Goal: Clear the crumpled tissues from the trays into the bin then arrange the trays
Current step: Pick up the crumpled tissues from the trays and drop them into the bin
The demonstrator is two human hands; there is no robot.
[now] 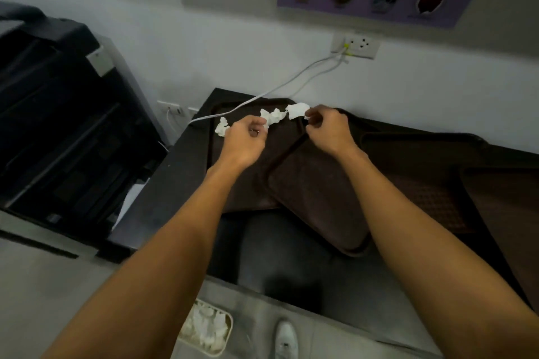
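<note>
3 crumpled tissues lie in a row along the far tray [284,137] back rim. My right hand [325,127] pinches the rightmost tissue [297,110]. My left hand [243,135], fingers curled, is nearest the middle tissue [275,116]; hold unconfirmed.

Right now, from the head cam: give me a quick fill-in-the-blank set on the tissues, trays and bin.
1. The right hand pinches the crumpled tissue that lies farthest to the ____.
2. The bin, with discarded tissues in it, stands on the ____.
3. The white cable runs from the wall ____ across the far-left tray.
Missing words: right; floor; socket.
</note>
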